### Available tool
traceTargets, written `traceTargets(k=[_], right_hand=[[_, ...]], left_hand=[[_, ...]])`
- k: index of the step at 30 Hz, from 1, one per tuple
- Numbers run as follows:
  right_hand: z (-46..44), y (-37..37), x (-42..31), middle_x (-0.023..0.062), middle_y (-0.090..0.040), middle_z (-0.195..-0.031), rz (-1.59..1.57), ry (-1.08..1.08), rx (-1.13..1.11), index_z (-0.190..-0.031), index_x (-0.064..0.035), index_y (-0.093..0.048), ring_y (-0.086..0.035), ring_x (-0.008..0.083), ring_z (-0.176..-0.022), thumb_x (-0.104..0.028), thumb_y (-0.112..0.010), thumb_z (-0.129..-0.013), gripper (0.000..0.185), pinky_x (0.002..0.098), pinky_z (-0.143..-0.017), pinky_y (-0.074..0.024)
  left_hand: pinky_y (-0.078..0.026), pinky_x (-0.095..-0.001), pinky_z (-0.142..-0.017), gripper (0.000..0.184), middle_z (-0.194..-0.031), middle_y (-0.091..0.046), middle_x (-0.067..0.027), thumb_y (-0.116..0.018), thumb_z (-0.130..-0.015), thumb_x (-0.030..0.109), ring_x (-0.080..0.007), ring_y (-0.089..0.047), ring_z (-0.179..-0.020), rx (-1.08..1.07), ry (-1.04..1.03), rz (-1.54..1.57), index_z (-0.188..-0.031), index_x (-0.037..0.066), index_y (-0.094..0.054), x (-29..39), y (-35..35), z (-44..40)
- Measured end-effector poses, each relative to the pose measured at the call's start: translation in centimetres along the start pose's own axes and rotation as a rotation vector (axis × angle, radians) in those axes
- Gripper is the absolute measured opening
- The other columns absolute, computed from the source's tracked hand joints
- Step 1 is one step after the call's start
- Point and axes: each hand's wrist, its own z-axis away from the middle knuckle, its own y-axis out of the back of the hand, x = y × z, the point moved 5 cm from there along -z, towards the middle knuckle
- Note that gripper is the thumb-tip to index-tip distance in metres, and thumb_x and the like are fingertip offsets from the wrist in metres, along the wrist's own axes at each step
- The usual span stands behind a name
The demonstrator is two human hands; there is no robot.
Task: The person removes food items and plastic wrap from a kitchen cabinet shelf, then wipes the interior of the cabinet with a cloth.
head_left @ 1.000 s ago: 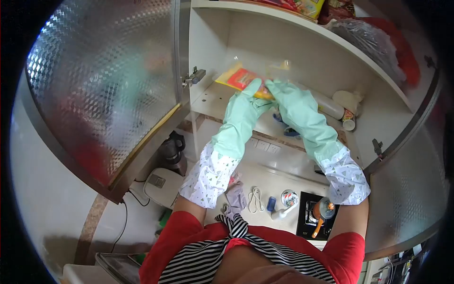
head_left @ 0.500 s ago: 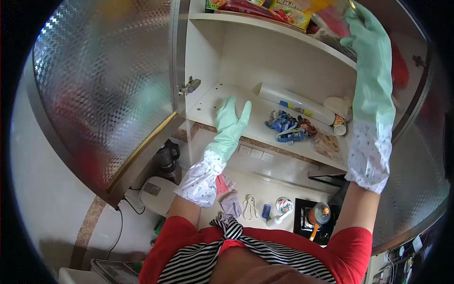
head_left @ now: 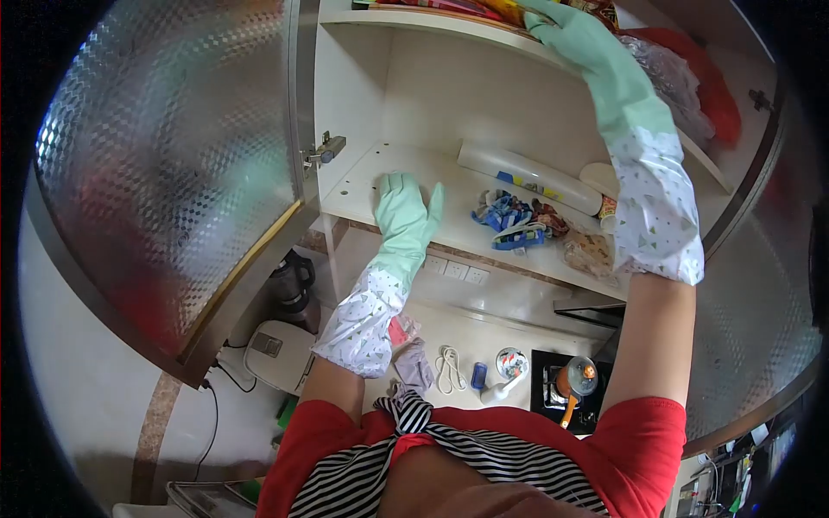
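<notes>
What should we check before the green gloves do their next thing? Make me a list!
1. Left hand free: ok, nothing seen in it.
2. Right hand gripping well: cannot tell, its fingers are at the picture's top edge.
3. Left cabinet door open: ok.
4. White roll lying on the lower shelf: ok.
5. Burner off under the orange-handled pot: cannot tell.

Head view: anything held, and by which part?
Left hand: nothing. Right hand is at a yellow packet by the upper shelf; whether it grips, and where, can't be told.
</notes>
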Motion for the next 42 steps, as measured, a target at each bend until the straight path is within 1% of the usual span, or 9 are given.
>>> traceTargets(k=[4,6,7,18,26,28,34,37,42], right_hand=[[3.9,1.3,-3.1,0.0158,-0.074,-0.101,-0.451,-0.049,-0.014,-0.135,-0.0102,-0.067,-0.068,0.0229,-0.091,-0.016,-0.069,-0.094,0.041,0.0327,-0.080,-0.0526],[6.0,2.8,-6.6,0.0228,-0.073,-0.102,0.167,0.508,0.241,-0.127,-0.0139,-0.072,-0.070,0.0344,-0.088,-0.016,-0.070,-0.088,0.039,0.0385,-0.077,-0.0545],[4.9,2.5,-5.4,0.0235,-0.073,-0.097,0.124,0.131,0.155,-0.111,-0.0122,-0.077,-0.069,0.0424,-0.083,-0.016,-0.066,-0.085,0.028,0.0443,-0.072,-0.0564],[2.2,-0.6,0.4,0.0203,-0.070,-0.080,0.521,0.239,0.376,-0.076,-0.0077,-0.072,-0.070,0.0426,-0.080,-0.009,-0.062,-0.074,0.010,0.0495,-0.073,-0.0573],[9.9,0.6,-1.9,0.0206,-0.072,-0.091,0.390,0.455,0.471,-0.106,-0.0111,-0.074,-0.070,0.0394,-0.089,-0.012,-0.061,-0.087,0.023,0.0461,-0.077,-0.0569],[13.1,0.1,0.1,0.0009,-0.071,-0.102,0.048,0.624,0.365,-0.125,-0.0079,-0.073,-0.063,0.0091,-0.073,-0.012,-0.067,-0.097,0.029,0.0289,-0.061,-0.0525],[21.7,-5.8,15.2,0.0101,-0.075,-0.113,-0.405,-0.468,-0.207,-0.130,-0.0142,-0.070,-0.070,0.0165,-0.088,-0.012,-0.073,-0.088,0.043,0.0317,-0.075,-0.0570],[24.1,-9.6,15.2,0.0145,-0.066,-0.133,-0.184,-0.249,-0.282,-0.135,-0.0130,-0.068,-0.062,0.0289,-0.120,-0.010,-0.074,-0.083,0.052,0.0362,-0.106,-0.0489],[23.6,-15.2,14.1,0.0172,-0.065,-0.134,0.030,0.036,-0.176,-0.135,-0.0177,-0.067,-0.061,0.0360,-0.124,-0.011,-0.071,-0.079,0.057,0.0429,-0.108,-0.0480]], left_hand=[[-0.050,-0.0489,-0.087,0.038,-0.094,-0.062,-0.0174,-0.075,-0.085,0.035,-0.0371,-0.058,-0.097,-0.011,-0.017,-0.035,-0.090,0.002,-0.059,0.5,0.5,-0.2],[-0.050,-0.0489,-0.087,0.037,-0.094,-0.062,-0.0172,-0.076,-0.085,0.034,-0.0369,-0.057,-0.098,-0.014,-0.015,-0.018,-0.090,0.002,-0.059,0.5,0.5,-0.2],[-0.049,-0.0488,-0.087,0.036,-0.094,-0.062,-0.0171,-0.076,-0.084,0.033,-0.0366,-0.057,-0.098,-0.014,-0.010,0.002,-0.090,0.002,-0.059,0.5,0.5,-0.2],[-0.049,-0.0497,-0.091,0.034,-0.103,-0.063,-0.0165,-0.073,-0.086,0.034,-0.0377,-0.058,-0.105,-0.053,-0.022,-0.031,-0.096,0.003,-0.063,-0.2,-0.4,0.3],[-0.047,-0.0517,-0.095,0.036,-0.107,-0.064,-0.0185,-0.071,-0.089,0.036,-0.0391,-0.058,-0.108,-0.098,-0.004,-0.061,-0.100,0.002,-0.065,-0.3,-0.7,0.3],[-0.047,-0.0514,-0.095,0.036,-0.106,-0.064,-0.0184,-0.071,-0.089,0.036,-0.0391,-0.059,-0.108,-0.125,-0.007,-0.066,-0.101,0.003,-0.065,-0.5,-1.1,0.4],[-0.049,-0.0516,-0.092,0.035,-0.103,-0.065,-0.0171,-0.071,-0.088,0.036,-0.0389,-0.060,-0.103,-0.104,-0.055,-0.071,-0.101,0.004,-0.066,-0.6,-1.4,0.5],[-0.049,-0.0518,-0.090,0.034,-0.102,-0.065,-0.0168,-0.071,-0.088,0.035,-0.0388,-0.060,-0.102,-0.084,-0.072,-0.060,-0.099,0.003,-0.067,-0.5,-1.4,0.5],[-0.050,-0.0519,-0.087,0.034,-0.101,-0.065,-0.0167,-0.071,-0.088,0.034,-0.0386,-0.060,-0.103,-0.106,-0.083,-0.045,-0.100,0.003,-0.066,-0.9,-1.6,0.6]])
